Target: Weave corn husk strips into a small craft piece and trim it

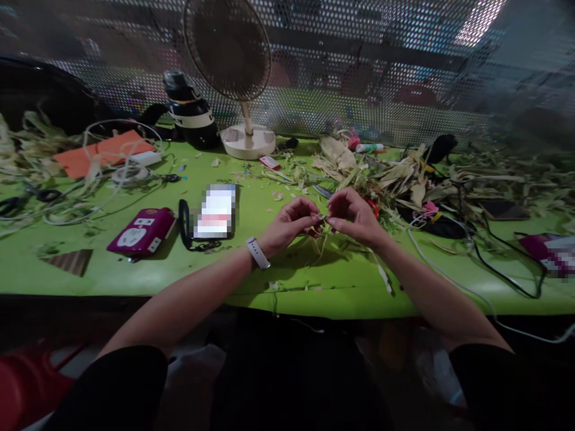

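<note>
My left hand point(294, 222) and my right hand point(353, 218) meet over the front of the green table, fingertips pinched close together. Between them is a small piece of dried husk strip point(320, 245), its thin pale ends hanging below the fingers. Its exact shape is mostly hidden by my fingers. Just behind my hands lie the blades of a pair of scissors point(322, 191) with a red handle point(374, 208) partly covered by my right hand. A longer pale strip point(383, 274) dangles under my right wrist.
A pile of dried corn husks point(339, 155) spreads behind and to the right. On the left are a phone point(214, 209), a magenta pouch point(142, 232), an orange sheet point(105, 152) and black scissors point(31, 194). A fan point(248, 142) and black bottle point(193, 120) stand at the back. A white cable point(449, 284) crosses the right side.
</note>
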Demonstrator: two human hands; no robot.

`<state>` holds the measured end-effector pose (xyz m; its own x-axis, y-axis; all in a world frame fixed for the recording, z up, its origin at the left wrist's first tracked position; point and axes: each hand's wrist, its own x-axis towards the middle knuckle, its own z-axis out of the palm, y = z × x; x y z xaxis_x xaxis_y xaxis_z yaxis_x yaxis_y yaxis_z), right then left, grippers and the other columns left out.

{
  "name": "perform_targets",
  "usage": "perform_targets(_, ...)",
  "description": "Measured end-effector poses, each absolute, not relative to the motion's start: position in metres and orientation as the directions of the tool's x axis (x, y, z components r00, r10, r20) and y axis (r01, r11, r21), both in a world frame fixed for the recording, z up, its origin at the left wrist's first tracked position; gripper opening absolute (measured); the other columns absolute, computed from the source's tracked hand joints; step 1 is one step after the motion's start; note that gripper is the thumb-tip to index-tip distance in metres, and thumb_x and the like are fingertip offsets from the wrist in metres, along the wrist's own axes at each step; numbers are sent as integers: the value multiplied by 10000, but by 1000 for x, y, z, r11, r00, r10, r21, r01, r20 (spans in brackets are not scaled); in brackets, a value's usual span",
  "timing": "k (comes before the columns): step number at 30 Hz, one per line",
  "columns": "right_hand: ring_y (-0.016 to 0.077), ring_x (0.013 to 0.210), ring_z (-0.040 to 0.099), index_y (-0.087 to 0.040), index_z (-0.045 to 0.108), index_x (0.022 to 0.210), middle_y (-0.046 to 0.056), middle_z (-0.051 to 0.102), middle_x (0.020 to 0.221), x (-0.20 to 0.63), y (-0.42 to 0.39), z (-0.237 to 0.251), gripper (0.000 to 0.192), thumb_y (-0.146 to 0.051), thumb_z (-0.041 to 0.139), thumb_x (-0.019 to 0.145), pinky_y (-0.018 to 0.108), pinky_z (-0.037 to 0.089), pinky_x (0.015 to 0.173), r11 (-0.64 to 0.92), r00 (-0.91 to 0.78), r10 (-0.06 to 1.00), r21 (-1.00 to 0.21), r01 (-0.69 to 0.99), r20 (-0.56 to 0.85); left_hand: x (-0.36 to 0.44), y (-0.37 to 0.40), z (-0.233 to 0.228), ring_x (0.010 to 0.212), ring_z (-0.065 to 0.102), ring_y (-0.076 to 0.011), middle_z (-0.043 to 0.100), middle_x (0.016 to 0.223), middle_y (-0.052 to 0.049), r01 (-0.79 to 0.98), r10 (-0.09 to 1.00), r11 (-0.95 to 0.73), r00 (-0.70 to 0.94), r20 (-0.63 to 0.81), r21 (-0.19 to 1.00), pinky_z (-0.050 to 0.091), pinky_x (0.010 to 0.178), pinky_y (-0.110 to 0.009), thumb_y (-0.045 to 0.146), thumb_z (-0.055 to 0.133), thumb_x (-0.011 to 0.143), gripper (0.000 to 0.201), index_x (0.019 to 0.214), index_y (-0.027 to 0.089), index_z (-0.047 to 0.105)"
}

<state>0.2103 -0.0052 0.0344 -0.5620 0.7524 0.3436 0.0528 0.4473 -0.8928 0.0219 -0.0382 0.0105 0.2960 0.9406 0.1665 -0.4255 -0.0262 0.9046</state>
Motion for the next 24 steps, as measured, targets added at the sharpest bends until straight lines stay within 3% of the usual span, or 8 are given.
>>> perform_targets(2,84,618,535,-204,533,989,-29,563,775,210,-4,34,295,-293,707,769,215,446,550,427,-597,739,-902,55,314,22,-39,12,598,618,-72,628,749,32,-435,942,-5,300,150,901,502,564,-188,244,759,718,239,822,167,557)
perform_targets(10,84,556,540,-204,515,838,-36,555,677,202,-4,32,336,-487,689,788,218,440,496,413,-574,754,-910,35,320,22,-39,13,605,618,-83,611,716,48,-491,953,95,297,64,866,496,547,-200,194,741,717,234,840,180,543)
perform_targets(15,77,526,529,-202,524,823,-37,563,657,200,-5,31,338,-494,690,782,210,429,467,397,-536,781,-917,30,321,22,-38,12,622,634,-96,637,740,33,-473,953,128,302,24,872,511,547,-212,212,743,714,299,972,173,595)
perform_targets(19,85,565,555,-197,530,815,-24,578,685,199,-7,27,322,-469,699,780,218,446,497,434,-498,792,-900,49,355,23,-37,12,644,648,-102,663,757,3,-456,962,148,272,-21,877,517,544,-205,207,739,700,200,833,135,608)
perform_targets(24,88,535,558,-206,503,864,-31,577,680,198,-8,25,283,-423,671,800,213,428,458,371,-495,811,-928,23,312,24,-38,12,620,658,-104,660,705,15,-496,974,150,223,-42,855,514,531,-199,185,734,681,174,761,139,587)
